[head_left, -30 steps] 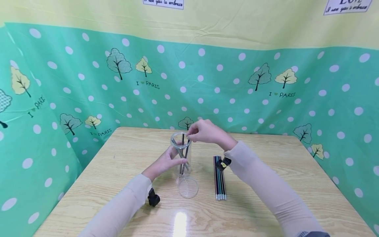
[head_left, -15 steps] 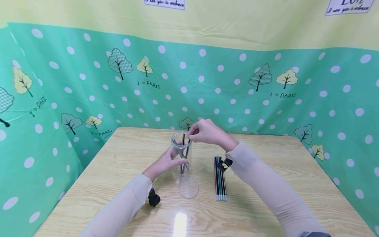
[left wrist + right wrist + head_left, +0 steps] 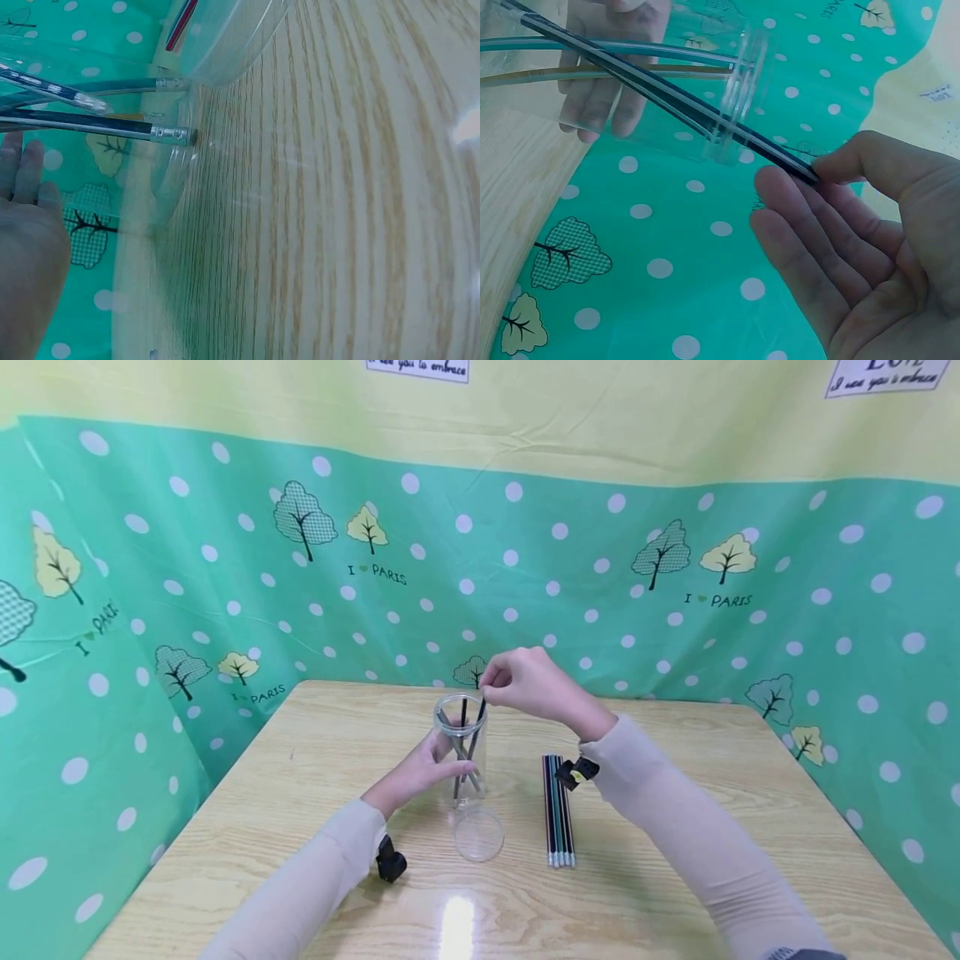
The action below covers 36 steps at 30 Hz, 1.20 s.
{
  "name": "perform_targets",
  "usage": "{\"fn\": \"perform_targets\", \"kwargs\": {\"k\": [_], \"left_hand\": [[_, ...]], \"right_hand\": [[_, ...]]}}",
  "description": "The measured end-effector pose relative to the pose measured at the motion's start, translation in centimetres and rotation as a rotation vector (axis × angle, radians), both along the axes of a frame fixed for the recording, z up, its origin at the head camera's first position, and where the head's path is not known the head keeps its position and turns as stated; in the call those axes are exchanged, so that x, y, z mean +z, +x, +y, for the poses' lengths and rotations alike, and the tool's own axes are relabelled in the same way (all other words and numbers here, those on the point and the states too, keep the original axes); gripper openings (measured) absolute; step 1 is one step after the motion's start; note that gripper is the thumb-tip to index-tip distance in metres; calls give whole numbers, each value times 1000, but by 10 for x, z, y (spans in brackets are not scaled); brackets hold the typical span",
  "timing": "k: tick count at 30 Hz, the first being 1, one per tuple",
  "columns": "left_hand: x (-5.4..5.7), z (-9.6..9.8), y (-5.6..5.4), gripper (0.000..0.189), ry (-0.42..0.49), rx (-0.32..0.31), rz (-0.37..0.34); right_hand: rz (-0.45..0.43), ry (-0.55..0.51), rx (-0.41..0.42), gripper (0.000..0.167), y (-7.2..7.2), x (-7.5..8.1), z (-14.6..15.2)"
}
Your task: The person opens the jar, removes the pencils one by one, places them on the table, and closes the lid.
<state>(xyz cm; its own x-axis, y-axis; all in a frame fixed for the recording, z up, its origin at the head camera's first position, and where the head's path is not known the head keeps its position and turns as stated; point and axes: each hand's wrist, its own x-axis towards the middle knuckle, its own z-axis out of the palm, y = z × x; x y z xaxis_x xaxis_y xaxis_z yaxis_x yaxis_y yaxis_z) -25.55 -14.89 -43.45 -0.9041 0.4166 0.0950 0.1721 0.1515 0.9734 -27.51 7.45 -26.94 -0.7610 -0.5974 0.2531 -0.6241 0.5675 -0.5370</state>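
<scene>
A clear cylindrical jar stands upright on the table with several pencils leaning inside it. My left hand grips the jar's side; its fingers show through the clear wall in the right wrist view. Above the rim, my right hand pinches the upper end of a dark striped pencil between thumb and fingertips. The rest of that pencil slants down inside the jar. In the left wrist view, eraser ends of pencils point toward the jar's base.
A clear round lid lies on the wooden table just in front of the jar. To its right, several pencils lie side by side, erasers toward me. A patterned green curtain hangs behind the table.
My right hand has risen slightly and shifted a little right, drawing the dark pencil's end higher above the rim. The left hand and jar have stayed in place.
</scene>
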Motion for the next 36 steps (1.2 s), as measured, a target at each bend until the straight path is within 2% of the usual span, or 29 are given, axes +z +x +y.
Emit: {"fn": "perform_targets", "kwargs": {"k": [7,13,18,25,36], "left_hand": [[-2,-1,0,81,-8,20,-5],[-2,-1,1,82,-21,30,-15],[-2,0,1,85,-22,27,-17],[-2,-1,2,86,-26,27,-1],[-2,-1,1,82,-28,22,6]], "right_hand": [[88,-154,-41,9,3,7,6],[120,-246,-73,10,5,9,12],[169,-307,-74,10,5,9,16],[246,-451,-64,8,5,15,22],[276,-565,-83,11,3,27,36]]}}
